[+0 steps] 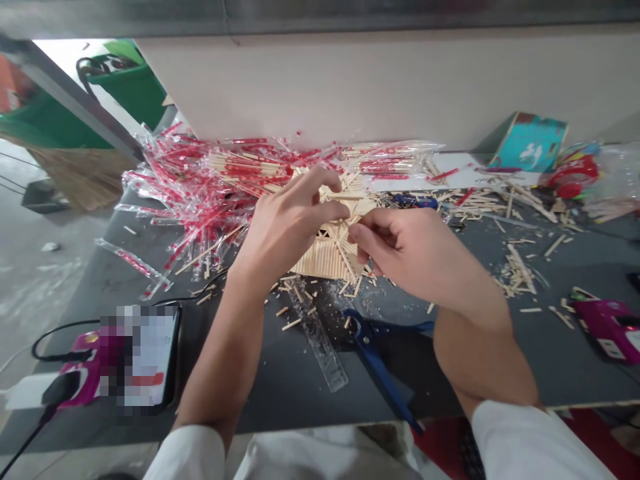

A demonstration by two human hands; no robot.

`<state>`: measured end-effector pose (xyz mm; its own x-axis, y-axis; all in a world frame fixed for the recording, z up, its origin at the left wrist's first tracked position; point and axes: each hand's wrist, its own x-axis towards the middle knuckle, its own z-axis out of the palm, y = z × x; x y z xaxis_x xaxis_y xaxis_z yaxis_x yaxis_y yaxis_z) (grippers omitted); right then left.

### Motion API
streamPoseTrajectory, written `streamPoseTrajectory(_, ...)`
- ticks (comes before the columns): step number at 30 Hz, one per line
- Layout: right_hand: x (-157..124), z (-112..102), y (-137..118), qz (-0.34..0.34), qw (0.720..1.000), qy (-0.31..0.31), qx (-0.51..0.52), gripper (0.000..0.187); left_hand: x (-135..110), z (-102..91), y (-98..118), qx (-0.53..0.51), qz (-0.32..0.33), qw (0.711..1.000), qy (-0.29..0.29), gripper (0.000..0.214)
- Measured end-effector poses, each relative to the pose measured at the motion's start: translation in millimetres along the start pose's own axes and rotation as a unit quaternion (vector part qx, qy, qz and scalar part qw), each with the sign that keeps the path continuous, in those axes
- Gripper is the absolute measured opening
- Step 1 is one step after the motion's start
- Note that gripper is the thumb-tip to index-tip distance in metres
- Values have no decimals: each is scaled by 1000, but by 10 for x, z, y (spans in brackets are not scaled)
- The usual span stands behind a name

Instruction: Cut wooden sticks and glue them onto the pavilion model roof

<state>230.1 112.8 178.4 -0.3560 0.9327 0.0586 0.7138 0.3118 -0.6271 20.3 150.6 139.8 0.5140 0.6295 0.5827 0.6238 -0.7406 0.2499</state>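
A small model built of glued wooden sticks [327, 257] stands on the dark table [280, 373]. My left hand [290, 223] rests on top of it, thumb and fingers pinched on a thin wooden stick [350, 196] lying across the upper part. My right hand [400, 250] is at the model's right side with its fingers curled and pressed against the sticks; what it holds, if anything, is hidden.
Behind the model lies a heap of red-and-clear wrapped chopsticks [215, 180]. Blue-handled cutters [375, 347] and a clear ruler [320, 340] lie in front. A phone [143, 357] is at the left, stick offcuts [520, 267] and a magenta device [607, 327] at the right.
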Motion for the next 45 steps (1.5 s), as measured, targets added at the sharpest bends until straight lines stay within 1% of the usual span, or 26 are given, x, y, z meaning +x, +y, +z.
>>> streamPoseTrajectory(3, 15, 44, -3, -1, 1000, 5, -10, 32, 10, -5, 9, -13, -29, 999, -6, 34)
streamPoseTrajectory(5, 28, 85, 1, -5, 1000, 12, -15, 30, 15, -16, 5, -21, -46, 999, 7, 33)
streamPoseTrajectory(8, 40, 126, 0, -7, 999, 24, -26, 34, 14, -50, -21, -31, -70, 996, 39, 30)
streamPoseTrajectory(11, 45, 136, -3, -6, 999, 32, -32, 37, 7, -91, -56, -32, -83, 995, 38, 25)
streamPoseTrajectory(15, 52, 140, 3, -5, 999, 31, -36, 37, 1, -116, -86, -33, -87, 995, 21, 25)
streamPoseTrajectory(22, 72, 170, 21, 6, 999, 24, -31, 38, -6, -103, -99, -38, -76, 996, -5, 22)
streamPoseTrajectory(27, 73, 167, 11, 4, 999, 18, -29, 38, -14, -102, -117, -42, -63, 997, -33, 27)
streamPoseTrajectory(32, 72, 148, 24, 6, 1000, 15, -27, 38, -34, -111, -135, -43, -70, 996, -44, 26)
streamPoseTrajectory(39, 70, 93, 41, 4, 1000, -29, 8, 44, -41, -96, -151, -45, -78, 995, -34, 25)
streamPoseTrajectory(45, 84, 112, 60, 2, 1000, -27, -7, 38, -41, -87, -141, -46, -87, 995, -29, 27)
